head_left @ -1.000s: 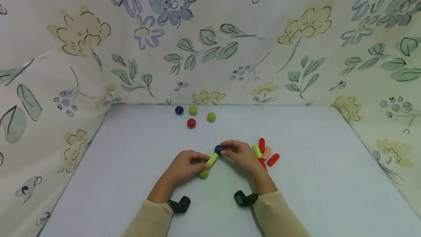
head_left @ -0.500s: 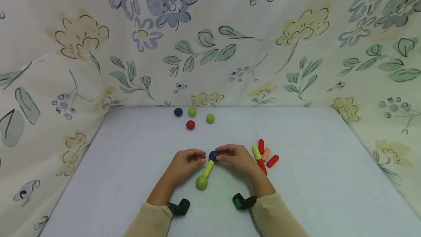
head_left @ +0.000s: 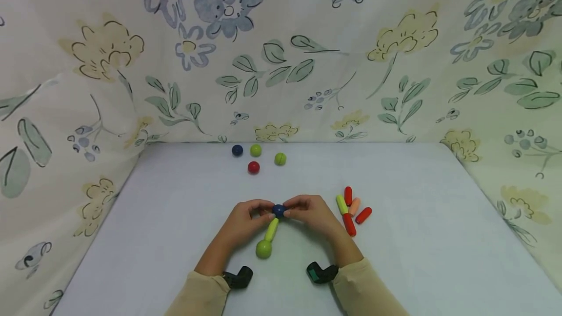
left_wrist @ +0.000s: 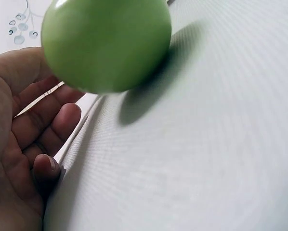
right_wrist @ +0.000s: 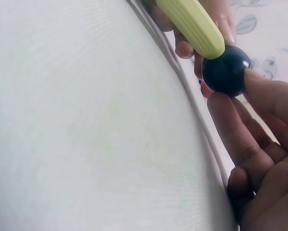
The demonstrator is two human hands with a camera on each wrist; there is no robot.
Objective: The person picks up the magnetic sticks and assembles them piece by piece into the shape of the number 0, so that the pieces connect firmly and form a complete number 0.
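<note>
A dark blue ball (head_left: 278, 210), a yellow-green ribbed rod (head_left: 271, 230) and a larger-looking green ball (head_left: 264, 249) form one line in front of the person. My right hand (head_left: 313, 214) pinches the blue ball between thumb and fingertips from the right. From the other side, the left hand (head_left: 247, 219) has its thumb and fingers on the same ball. In the right wrist view the rod (right_wrist: 194, 26) meets the blue ball (right_wrist: 226, 71) at its end. The green ball (left_wrist: 108, 43) fills the top of the left wrist view, hiding the rod and the left fingertips.
Right of the hands lies a group of short rods: a yellow-green one (head_left: 342, 205), a peach one (head_left: 354, 207) and several red ones (head_left: 349, 225). Toward the table's back are a blue ball (head_left: 237, 150), a red ball (head_left: 253, 167) and two green balls (head_left: 256, 150). Floral cloth (head_left: 281, 62) hangs behind.
The left hand has let go of the yellow-green rod and moved onto the blue ball. My right hand has brought that ball left and down to the rod's end; the green ball has shifted toward the person.
</note>
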